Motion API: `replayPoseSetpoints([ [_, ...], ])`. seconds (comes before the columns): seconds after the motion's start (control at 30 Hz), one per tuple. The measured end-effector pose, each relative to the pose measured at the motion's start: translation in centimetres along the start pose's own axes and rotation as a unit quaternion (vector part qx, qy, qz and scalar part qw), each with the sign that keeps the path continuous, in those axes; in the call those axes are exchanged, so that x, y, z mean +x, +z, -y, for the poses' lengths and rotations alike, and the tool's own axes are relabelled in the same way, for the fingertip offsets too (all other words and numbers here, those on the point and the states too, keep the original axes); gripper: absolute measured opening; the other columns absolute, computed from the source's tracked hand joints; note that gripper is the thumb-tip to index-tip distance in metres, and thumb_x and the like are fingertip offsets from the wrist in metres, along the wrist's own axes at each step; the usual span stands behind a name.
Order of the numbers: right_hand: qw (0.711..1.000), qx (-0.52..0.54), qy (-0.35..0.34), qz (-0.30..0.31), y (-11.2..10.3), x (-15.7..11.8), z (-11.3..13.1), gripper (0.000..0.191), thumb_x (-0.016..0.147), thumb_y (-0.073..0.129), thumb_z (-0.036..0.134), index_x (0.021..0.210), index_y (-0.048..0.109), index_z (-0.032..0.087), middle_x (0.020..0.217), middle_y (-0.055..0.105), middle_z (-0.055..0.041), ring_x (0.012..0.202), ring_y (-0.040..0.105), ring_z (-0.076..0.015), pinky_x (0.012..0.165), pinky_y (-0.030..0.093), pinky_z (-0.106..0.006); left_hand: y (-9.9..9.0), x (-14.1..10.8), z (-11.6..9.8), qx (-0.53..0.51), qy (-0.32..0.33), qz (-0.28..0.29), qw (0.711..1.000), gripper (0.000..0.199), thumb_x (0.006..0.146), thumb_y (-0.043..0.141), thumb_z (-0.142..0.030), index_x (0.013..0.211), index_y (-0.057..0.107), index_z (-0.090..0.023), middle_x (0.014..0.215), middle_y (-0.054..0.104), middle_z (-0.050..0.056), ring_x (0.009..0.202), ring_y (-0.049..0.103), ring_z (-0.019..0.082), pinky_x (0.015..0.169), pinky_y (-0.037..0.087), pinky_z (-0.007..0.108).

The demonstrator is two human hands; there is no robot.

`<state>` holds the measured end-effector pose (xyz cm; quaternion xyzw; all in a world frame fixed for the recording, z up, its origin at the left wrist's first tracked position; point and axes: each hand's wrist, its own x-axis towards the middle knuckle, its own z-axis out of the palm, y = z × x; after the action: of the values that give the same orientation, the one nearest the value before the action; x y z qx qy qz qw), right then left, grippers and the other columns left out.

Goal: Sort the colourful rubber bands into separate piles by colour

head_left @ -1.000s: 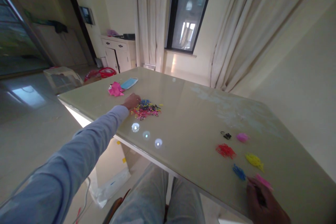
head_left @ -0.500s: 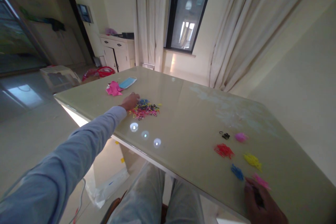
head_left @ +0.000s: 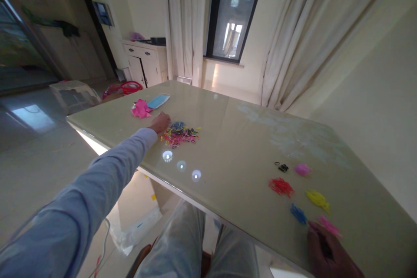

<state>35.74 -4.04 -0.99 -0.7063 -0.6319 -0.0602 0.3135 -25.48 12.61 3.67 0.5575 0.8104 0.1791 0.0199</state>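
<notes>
As seen from the wearer's head, looking forward and down, a pale, glossy worktop (head_left: pixel 228 152) stretches across a room, with a hand at work near either end. At left, the sleeved left arm reaches out and the left hand (head_left: pixel 160 123) sits at the left side of a mixed pile (head_left: pixel 182 134) of small loops in blue, black, yellow, red and pink. Its fingers are bent toward the loops; whether they grip one cannot be told.

Just beyond that hand lie a crumpled pink piece (head_left: pixel 141 108) and a light blue face mask (head_left: pixel 158 101).

At right, close to the near edge, the right hand (head_left: pixel 330 247) has its fingers drawn in, with no telling whether anything is between them. Its fingertips are just beside a blue clump (head_left: pixel 299 214) and a pink clump (head_left: pixel 329 226). Farther out are a yellow clump (head_left: pixel 318 200), a red clump (head_left: pixel 281 187), a few black loops (head_left: pixel 283 168) and a pinkish-purple bundle (head_left: pixel 302 169), all apart from one another.

With loops this fine, a light fingertip pinch at the pile's edge should disturb the neighbours least; pressing down would probably scatter them. Small, low movements on the right would best avoid brushing blue into pink.
</notes>
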Motion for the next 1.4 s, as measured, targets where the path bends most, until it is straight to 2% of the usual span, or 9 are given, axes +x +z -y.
replayPoseSetpoints([
  [0.23, 1.000, 0.013, -0.015, -0.022, -0.3, 0.2, 0.6, 0.042, 0.083, 0.046, 0.053, 0.091, 0.073, 0.021, 0.086, 0.077, -0.0113, 0.064, 0.071, -0.0274, 0.054, 0.051, -0.033, -0.8, -1.2, -1.7, -0.140, 0.001, -0.043, 0.989, 0.010, 0.074, 0.053, -0.022, 0.072, 0.061, -0.017, 0.075, 0.066, 0.008, 0.079, 0.061, 0.021, 0.075, 0.048, 0.031],
  [0.43, 0.999, 0.000, -0.028, -0.029, -0.4, 0.0, 1.0, 0.045, 0.086, 0.044, 0.054, 0.090, 0.073, 0.020, 0.085, 0.077, -0.0111, 0.064, 0.071, -0.0263, 0.055, 0.051, -0.032, -2.2, -3.7, -6.3, -0.317, 0.045, -0.068, 0.945, 0.026, 0.083, 0.051, -0.043, 0.082, 0.056, -0.017, 0.072, 0.064, 0.003, 0.055, 0.051, 0.011, 0.055, 0.044, 0.024],
  [0.47, 0.999, -0.001, -0.028, -0.029, -0.4, 0.0, 1.1, 0.046, 0.086, 0.043, 0.054, 0.090, 0.073, 0.019, 0.085, 0.077, -0.0111, 0.064, 0.072, -0.0259, 0.055, 0.051, -0.031, -2.4, -4.5, -7.3, -0.365, 0.059, -0.059, 0.927, 0.030, 0.082, 0.053, -0.048, 0.084, 0.055, -0.018, 0.073, 0.064, 0.002, 0.050, 0.048, 0.009, 0.050, 0.041, 0.023],
  [0.57, 0.999, 0.007, -0.031, -0.036, -0.4, -0.1, 1.4, 0.049, 0.088, 0.042, 0.054, 0.090, 0.073, 0.018, 0.083, 0.076, -0.0111, 0.064, 0.071, -0.0240, 0.056, 0.051, -0.029, -3.0, -7.2, -10.4, -0.594, 0.095, 0.008, 0.799, 0.038, 0.071, 0.072, -0.049, 0.086, 0.055, -0.018, 0.076, 0.065, 0.000, 0.043, 0.041, 0.004, 0.041, 0.032, 0.020],
  [0.63, 0.998, 0.015, -0.038, -0.042, -0.4, -0.2, 1.6, 0.049, 0.089, 0.042, 0.054, 0.090, 0.074, 0.017, 0.083, 0.076, -0.0111, 0.064, 0.071, -0.0224, 0.058, 0.051, -0.028, -3.4, -9.1, -12.4, -0.649, 0.094, 0.044, 0.754, 0.038, 0.068, 0.077, -0.045, 0.087, 0.057, -0.018, 0.077, 0.066, 0.000, 0.043, 0.042, 0.004, 0.040, 0.032, 0.019],
  [0.8, 0.997, 0.023, -0.045, -0.051, -0.5, -0.2, 1.9, 0.047, 0.090, 0.043, 0.050, 0.089, 0.074, 0.015, 0.082, 0.076, -0.0118, 0.064, 0.070, -0.0206, 0.061, 0.050, -0.027, -3.3, -13.2, -17.1, -0.679, 0.091, 0.095, 0.723, 0.036, 0.066, 0.082, -0.036, 0.091, 0.063, -0.017, 0.078, 0.071, 0.001, 0.046, 0.048, 0.004, 0.043, 0.037, 0.018],
  [1.07, 0.996, 0.048, -0.052, -0.051, -0.6, -0.2, 2.5, 0.039, 0.091, 0.045, 0.040, 0.089, 0.073, 0.014, 0.077, 0.075, -0.0102, 0.062, 0.067, -0.0179, 0.062, 0.049, -0.025, -1.6, -18.5, -23.0, -0.727, 0.077, 0.175, 0.659, 0.033, 0.063, 0.085, -0.032, 0.088, 0.068, -0.018, 0.078, 0.075, 0.003, 0.045, 0.049, 0.005, 0.040, 0.036, 0.018],
  [1.23, 0.994, 0.057, -0.065, -0.071, -0.3, -0.3, 2.5, 0.033, 0.091, 0.047, 0.036, 0.089, 0.072, 0.015, 0.076, 0.075, -0.0089, 0.061, 0.066, -0.0171, 0.062, 0.049, -0.025, -0.7, -21.3, -25.8, -0.727, 0.048, 0.231, 0.645, 0.034, 0.063, 0.086, -0.030, 0.088, 0.067, -0.017, 0.078, 0.073, 0.001, 0.046, 0.049, 0.004, 0.039, 0.034, 0.016],
  [1.4, 0.994, 0.058, -0.053, -0.078, -0.2, -0.5, 2.8, 0.028, 0.091, 0.048, 0.031, 0.089, 0.071, 0.016, 0.076, 0.074, -0.0076, 0.061, 0.065, -0.0163, 0.062, 0.048, -0.025, 0.3, -23.2, -28.5, -0.722, 0.037, 0.274, 0.634, 0.034, 0.060, 0.087, -0.030, 0.084, 0.066, -0.016, 0.063, 0.065, -0.004, 0.044, 0.042, 0.002, 0.039, 0.030, 0.015],
])
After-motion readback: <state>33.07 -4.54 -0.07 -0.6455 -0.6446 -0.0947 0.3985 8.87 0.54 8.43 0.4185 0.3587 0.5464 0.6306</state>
